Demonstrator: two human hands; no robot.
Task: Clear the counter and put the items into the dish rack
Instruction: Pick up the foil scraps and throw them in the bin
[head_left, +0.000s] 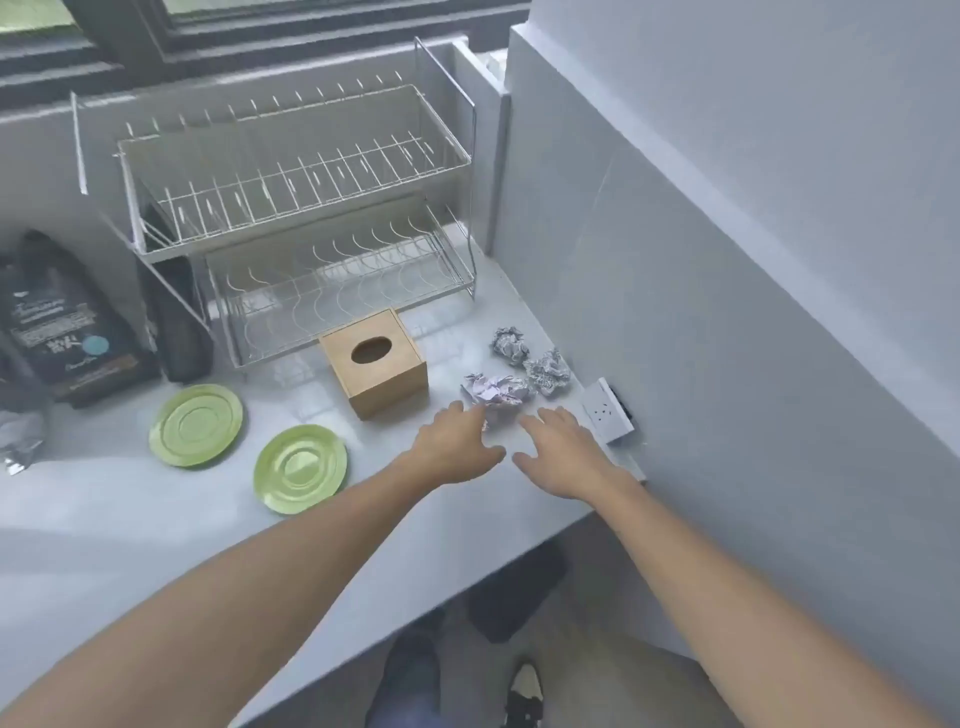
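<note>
**Both hands reach toward crumpled paper on the bench**

At the far left of the pale bench (130, 519) stands a dark pouch (57, 332) with printed labelling, and a second dark pack (179, 322) sits just beside it against the frame of the dish rack (291, 208). The rack is a two-tier white wire one – both tiers hold nothing. In front of the pouch lie two green plates (196, 425), flat and apart from each other, the nearer one (300, 467) closer to the bench edge. Just in front of the rack's lower tier sits a wooden tissue box (375, 364) with an oval slot on top.

Right of the box lie three crumpled paper balls (510, 345) in a loose cluster. The left hand (457, 447) is spread, palm down, its fingertips touching the nearest, purple-tinted ball (496, 392). The right hand (563, 449) is likewise spread and flat – close beside the left, gripping nothing. A white socket block (608, 410) lies by the wall.
</note>
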